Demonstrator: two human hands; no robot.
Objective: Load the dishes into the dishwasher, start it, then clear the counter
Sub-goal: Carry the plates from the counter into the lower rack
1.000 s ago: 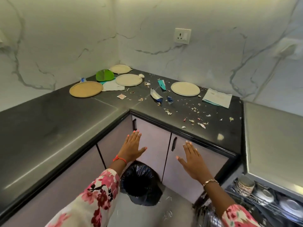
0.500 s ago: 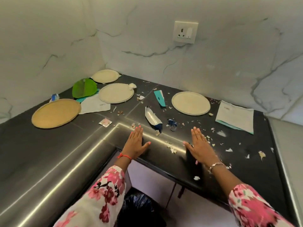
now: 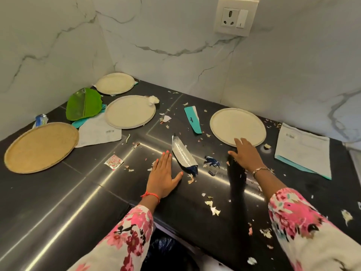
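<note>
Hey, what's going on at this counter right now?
A person in floral sleeves leans over a littered black counter. The left hand lies flat beside a torn silver wrapper; the right hand reaches the near rim of a cream plate. Neither holds anything. Other plates, a green leaf and papers lie around.

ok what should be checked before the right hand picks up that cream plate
1. right hand free: ok, fingers straight, empty, fingertips at the near rim of the cream plate.
2. plate top bare: ok.
3. left hand free: ok, flat on the counter beside the silver wrapper.
4. bin bag at hand: ok, it shows below the counter edge.
5. counter free of scraps: not ok, paper bits scattered.
6. dishwasher open: cannot tell, out of view.
</note>
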